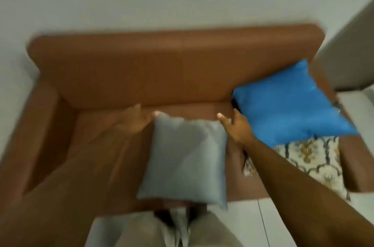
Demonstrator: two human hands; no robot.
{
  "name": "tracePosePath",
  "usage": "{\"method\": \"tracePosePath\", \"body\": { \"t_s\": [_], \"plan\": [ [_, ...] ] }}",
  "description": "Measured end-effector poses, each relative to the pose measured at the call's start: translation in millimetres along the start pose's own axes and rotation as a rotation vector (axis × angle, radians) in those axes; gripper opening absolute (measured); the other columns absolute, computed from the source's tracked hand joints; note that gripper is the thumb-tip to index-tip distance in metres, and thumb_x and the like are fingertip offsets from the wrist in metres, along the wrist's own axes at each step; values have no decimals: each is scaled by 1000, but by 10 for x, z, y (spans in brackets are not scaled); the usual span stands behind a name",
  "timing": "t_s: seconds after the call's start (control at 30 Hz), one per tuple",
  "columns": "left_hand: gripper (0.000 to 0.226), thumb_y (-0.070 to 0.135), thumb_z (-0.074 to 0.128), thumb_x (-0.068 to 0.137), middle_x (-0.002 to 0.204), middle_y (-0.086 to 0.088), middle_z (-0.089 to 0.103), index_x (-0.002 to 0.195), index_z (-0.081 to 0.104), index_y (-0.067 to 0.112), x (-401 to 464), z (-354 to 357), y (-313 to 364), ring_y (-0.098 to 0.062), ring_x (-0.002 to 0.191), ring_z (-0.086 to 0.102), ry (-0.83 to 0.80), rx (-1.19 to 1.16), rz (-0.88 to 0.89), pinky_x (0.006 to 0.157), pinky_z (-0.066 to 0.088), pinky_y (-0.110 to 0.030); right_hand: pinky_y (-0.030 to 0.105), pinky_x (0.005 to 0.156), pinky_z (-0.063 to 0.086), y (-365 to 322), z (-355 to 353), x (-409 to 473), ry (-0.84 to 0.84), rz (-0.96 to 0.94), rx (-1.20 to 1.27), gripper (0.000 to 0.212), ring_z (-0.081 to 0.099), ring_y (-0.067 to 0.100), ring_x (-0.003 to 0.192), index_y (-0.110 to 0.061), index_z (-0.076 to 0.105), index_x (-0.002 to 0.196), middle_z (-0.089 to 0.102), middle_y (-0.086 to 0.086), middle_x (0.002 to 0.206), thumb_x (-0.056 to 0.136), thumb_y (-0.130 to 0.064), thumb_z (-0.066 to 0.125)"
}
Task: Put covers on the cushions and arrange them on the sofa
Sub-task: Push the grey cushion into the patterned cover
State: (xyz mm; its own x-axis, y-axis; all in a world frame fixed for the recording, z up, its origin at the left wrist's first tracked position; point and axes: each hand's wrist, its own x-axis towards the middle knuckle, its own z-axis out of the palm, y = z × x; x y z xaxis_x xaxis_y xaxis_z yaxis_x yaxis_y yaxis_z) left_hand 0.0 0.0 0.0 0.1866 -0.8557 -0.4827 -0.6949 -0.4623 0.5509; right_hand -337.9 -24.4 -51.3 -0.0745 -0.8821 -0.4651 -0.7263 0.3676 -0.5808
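Above the brown leather sofa (172,68) seat's middle, the left hand (132,121) and right hand (235,127), fingers spread, flank the soft, light, likely slippery grey satin cushion (184,157), best gripped at its upper corners.

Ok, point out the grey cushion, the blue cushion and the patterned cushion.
grey cushion (186,155), head view, middle of its face.
blue cushion (287,103), head view, centre of its face.
patterned cushion (311,163), head view, its exposed part.

Grey cushion (185,157), blue cushion (287,103), cream patterned cushion (311,163), brown sofa (162,68).
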Motion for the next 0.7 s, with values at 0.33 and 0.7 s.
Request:
{"method": "tracePosePath", "body": {
  "t_s": [0.33, 0.7],
  "plan": [
    [115, 83, 77, 53, 140, 3, 61, 142, 50, 15, 162, 1905, -1797, -21, 126, 59, -229, -359, -472, 109, 47, -43, 42, 111, 44, 1160, 1510, -271, -193, 439, 313, 93, 55, 31, 134, -22, 47, 148, 58, 6, 148, 78, -82, 60],
    [45, 58, 62, 90, 87, -4, 62, 103, 58, 15, 403, -834, -1885, -22, 73, 59, 190, -477, -392, 58, 42, -31, 21, 67, 60, -1720, 1162, -182, -245, -33, 315, 45, 73, 0, 86, -24, 60, 131, 71, -9, 115, 93, -48, 68]
  ]
}}
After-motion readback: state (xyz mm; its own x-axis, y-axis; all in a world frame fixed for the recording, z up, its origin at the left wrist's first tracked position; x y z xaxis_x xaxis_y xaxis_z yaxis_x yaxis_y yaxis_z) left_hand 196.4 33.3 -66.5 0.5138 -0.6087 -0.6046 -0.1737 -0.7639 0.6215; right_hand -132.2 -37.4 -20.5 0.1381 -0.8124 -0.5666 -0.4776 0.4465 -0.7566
